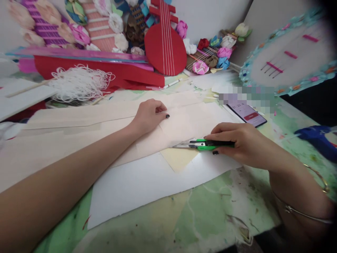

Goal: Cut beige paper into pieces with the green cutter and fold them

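Observation:
Long sheets of cream paper (126, 137) lie in folded layers across the table. My left hand (150, 116) rests on them with curled fingers, pressing on the paper near a fold; its fingertips are partly hidden. A green and black utility knife (207, 144) is in my right hand (237, 142), held nearly level between thumb and fingers. Its blade points left and touches the near edge of the cream paper. Below that edge lie a pale yellow piece (177, 160) and a white sheet (126, 193).
A phone (247, 114) lies beyond my right hand, a blue tool (318, 138) at the right. Tangled white string (81, 82) sits back left. Behind stand a red instrument-shaped cutout (165, 49), paper flowers (200, 67) and a flower-edged oval board (286, 52). The tabletop (205, 214) is green-patterned.

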### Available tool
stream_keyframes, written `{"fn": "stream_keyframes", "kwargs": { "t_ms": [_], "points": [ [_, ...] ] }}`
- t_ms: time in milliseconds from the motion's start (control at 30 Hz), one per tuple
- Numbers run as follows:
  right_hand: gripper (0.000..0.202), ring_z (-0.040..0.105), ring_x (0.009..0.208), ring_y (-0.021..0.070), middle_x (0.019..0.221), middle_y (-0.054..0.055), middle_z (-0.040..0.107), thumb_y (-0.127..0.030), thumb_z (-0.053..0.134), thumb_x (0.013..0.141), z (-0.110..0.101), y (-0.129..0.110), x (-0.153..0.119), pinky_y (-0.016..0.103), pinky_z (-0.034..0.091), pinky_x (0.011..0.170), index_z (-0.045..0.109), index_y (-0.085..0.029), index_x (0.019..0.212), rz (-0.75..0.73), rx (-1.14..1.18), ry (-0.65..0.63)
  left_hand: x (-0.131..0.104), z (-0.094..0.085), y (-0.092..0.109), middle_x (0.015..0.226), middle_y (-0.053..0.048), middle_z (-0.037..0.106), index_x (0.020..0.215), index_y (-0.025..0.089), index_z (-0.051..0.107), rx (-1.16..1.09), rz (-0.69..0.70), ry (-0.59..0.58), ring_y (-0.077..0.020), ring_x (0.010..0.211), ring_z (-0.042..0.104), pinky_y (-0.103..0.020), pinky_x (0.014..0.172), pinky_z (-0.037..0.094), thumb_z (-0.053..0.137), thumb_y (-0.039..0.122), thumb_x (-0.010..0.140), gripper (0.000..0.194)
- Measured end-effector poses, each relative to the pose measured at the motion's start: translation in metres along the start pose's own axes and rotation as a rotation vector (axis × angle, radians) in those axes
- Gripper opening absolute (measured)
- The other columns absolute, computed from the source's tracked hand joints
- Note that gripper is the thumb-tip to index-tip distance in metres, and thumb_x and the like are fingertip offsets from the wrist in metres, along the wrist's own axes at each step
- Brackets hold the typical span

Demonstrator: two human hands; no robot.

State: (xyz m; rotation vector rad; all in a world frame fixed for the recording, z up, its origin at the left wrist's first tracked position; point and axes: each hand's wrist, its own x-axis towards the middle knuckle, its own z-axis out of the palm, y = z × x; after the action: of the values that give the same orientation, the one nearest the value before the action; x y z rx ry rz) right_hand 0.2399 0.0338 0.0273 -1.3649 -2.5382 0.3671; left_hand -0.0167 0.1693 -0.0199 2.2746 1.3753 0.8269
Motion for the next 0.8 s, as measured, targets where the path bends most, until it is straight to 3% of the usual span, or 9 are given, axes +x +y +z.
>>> {"fn": "stream_keyframes", "kwargs": {
  "t_ms": [267,800],
  "points": [
    [0.03,0.063,0.082,0.0173,0.099,0.006,0.067,-0.013,0.057,0.084,-0.0007,-0.0003,-0.0003,0.027,0.048,0.073,0.073,-0.023,0.108,0.001,0.028,-0.018,-0.0012,-0.0012,-0.0013,0.07,-0.001,0.069,0.072,0.016,0.07,-0.133,-0.01,-0.004,-0.0128,0.063,0.056,-0.027,0.064,0.044,0.067,0.019,0.072,0.004],
    [0.03,0.062,0.081,0.0174,0.101,0.006,0.066,-0.013,0.058,0.084,-0.0013,0.0008,-0.002,0.028,0.047,0.071,0.072,-0.022,0.109,0.025,0.02,-0.057,0.0014,-0.0005,-0.0032,0.071,-0.002,0.07,0.072,0.016,0.07,-0.157,-0.047,0.052,-0.0137,0.066,0.057,-0.029,0.067,0.045,0.068,0.018,0.071,0.003]
  ]
}}
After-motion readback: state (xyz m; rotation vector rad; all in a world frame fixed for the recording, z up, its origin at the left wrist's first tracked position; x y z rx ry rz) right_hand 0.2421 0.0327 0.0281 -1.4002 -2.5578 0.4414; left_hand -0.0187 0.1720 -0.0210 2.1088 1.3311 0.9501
